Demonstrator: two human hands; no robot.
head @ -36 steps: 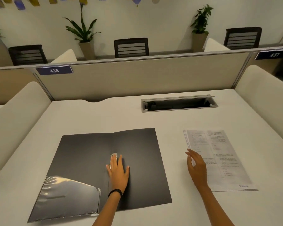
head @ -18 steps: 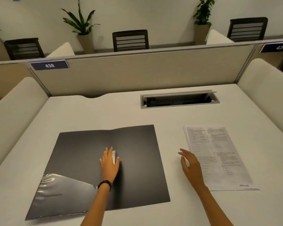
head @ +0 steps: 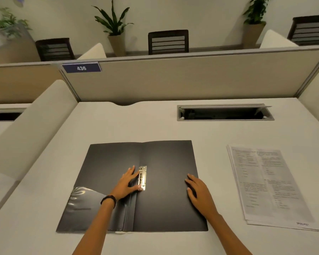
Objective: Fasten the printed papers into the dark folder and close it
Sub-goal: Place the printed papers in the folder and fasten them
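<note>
The dark folder lies open and flat on the desk in front of me. A metal clip mechanism sits on its spine. My left hand rests flat on the left flap, thumb touching the clip's lower end. My right hand lies flat on the right flap near its right edge, fingers apart. A clear plastic pocket covers the lower left of the folder. The stack of printed papers lies on the desk to the right, apart from both hands.
The white desk has an open cable tray slot at the back right. A beige partition with a label reading 436 stands behind. Padded side dividers flank the desk; chairs and potted plants stand beyond.
My right hand has moved left from beside the papers onto the folder's right flap. My left hand has shifted left off the clip, which now shows fully.
</note>
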